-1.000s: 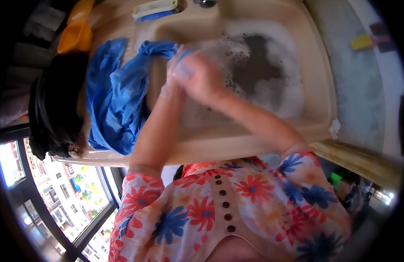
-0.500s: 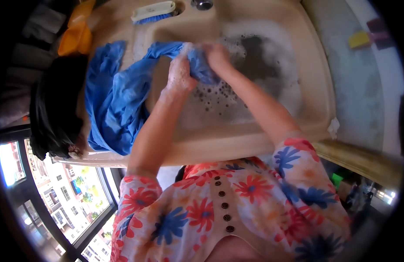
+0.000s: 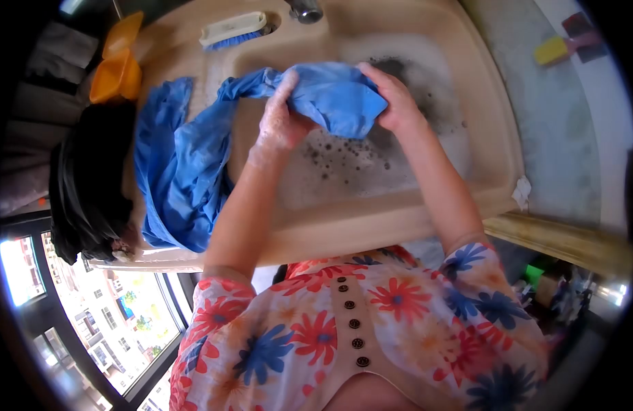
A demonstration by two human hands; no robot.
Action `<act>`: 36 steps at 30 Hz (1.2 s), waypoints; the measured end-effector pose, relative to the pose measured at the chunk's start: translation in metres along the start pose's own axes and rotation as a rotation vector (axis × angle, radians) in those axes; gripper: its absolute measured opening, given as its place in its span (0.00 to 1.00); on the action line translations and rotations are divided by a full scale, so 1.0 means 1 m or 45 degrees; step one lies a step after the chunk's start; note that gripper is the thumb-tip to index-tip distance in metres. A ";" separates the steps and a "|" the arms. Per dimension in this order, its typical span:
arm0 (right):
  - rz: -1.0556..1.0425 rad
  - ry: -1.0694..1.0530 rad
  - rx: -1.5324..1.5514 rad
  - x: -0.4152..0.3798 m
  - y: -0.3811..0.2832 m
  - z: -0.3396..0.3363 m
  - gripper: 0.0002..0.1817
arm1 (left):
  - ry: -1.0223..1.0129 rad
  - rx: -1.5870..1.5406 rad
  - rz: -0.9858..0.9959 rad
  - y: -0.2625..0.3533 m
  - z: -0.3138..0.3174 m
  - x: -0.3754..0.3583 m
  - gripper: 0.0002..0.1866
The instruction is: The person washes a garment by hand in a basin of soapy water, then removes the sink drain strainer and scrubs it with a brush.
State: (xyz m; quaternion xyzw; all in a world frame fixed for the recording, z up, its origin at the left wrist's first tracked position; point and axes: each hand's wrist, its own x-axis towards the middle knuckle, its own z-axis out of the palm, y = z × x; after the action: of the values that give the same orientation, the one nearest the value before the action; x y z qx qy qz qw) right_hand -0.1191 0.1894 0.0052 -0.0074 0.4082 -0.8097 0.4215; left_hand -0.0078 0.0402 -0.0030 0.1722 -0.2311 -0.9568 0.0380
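Note:
A wet blue cloth (image 3: 337, 99) is stretched between my two hands above the soapy water (image 3: 371, 168) of the sink. My left hand (image 3: 281, 116), with suds on its skin, grips the cloth with the thumb on top. On the other side my right hand (image 3: 393, 99) pinches the cloth's far edge, thumb and fingers at its border. The rest of the cloth trails left over the sink's divider and lies crumpled on the ledge.
A white brush with blue bristles (image 3: 234, 31) lies behind the sink, near the tap (image 3: 305, 9). Black fabric (image 3: 90, 178) hangs over the left edge, below an open orange box (image 3: 116, 75). A yellow-ended object (image 3: 551, 51) is at the far right.
My hands have moved apart, my right hand going rightward. The bunched cloth between them is now spread out flat.

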 end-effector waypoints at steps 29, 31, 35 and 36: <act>0.144 -0.522 -0.299 -0.014 -0.003 -0.011 0.26 | -0.027 -0.117 0.300 0.012 -0.014 0.006 0.21; 0.136 -0.509 -0.353 -0.015 -0.002 -0.008 0.26 | -0.029 -0.068 0.355 0.028 -0.015 -0.003 0.21; 0.190 -0.499 -0.451 -0.014 0.001 -0.011 0.26 | 0.207 0.058 0.682 0.093 -0.024 -0.038 0.14; 0.214 -0.503 -0.475 -0.012 0.002 -0.011 0.25 | 0.234 0.102 0.734 0.112 -0.028 -0.054 0.15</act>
State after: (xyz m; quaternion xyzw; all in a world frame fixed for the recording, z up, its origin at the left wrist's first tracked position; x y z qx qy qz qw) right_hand -0.1139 0.2047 0.0008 -0.2088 0.4594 -0.6657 0.5498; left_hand 0.0515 -0.0632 0.0411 0.1866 -0.3036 -0.8772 0.3218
